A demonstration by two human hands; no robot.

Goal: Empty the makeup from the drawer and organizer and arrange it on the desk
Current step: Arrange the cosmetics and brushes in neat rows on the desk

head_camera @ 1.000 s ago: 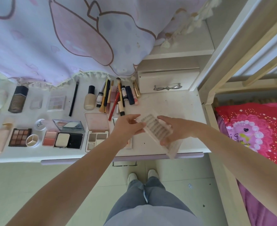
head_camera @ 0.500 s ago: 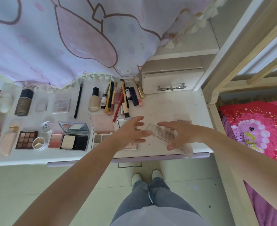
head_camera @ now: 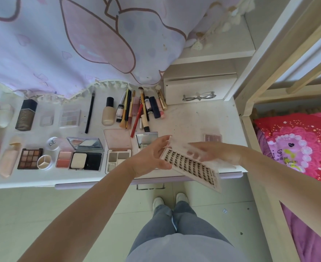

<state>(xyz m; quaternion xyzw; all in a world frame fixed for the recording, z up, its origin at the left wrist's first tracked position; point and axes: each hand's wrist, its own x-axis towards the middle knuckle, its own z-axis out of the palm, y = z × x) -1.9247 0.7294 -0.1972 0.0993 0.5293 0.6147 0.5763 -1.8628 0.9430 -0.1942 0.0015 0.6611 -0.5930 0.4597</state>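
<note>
A flat false-lash tray [head_camera: 191, 166] with rows of dark lashes and a hazy clear cover is tilted above the white desk's [head_camera: 191, 120] front edge. My left hand [head_camera: 152, 156] grips its left end between thumb and fingers. My right hand [head_camera: 210, 153] holds the tray's upper side and shows blurred through the cover. Laid-out makeup fills the desk's left part: open palettes [head_camera: 118, 157], a compact [head_camera: 86, 159], a foundation bottle [head_camera: 108, 111], and a cluster of brushes and pencils [head_camera: 138, 110]. A small mauve palette [head_camera: 213, 138] lies alone at the right.
A small shut drawer with a bow-shaped handle [head_camera: 199, 96] stands at the desk's back right. A pink cartoon curtain [head_camera: 80, 44] hangs over the desk's rear. A wooden bed frame [head_camera: 250, 118] with red bedding [head_camera: 297, 148] borders the right. My feet stand below.
The lash tray was lowered toward the desk half a second ago with both hands flat. It now sits higher, tilted, reaching past the front edge, with both hands holding it.
</note>
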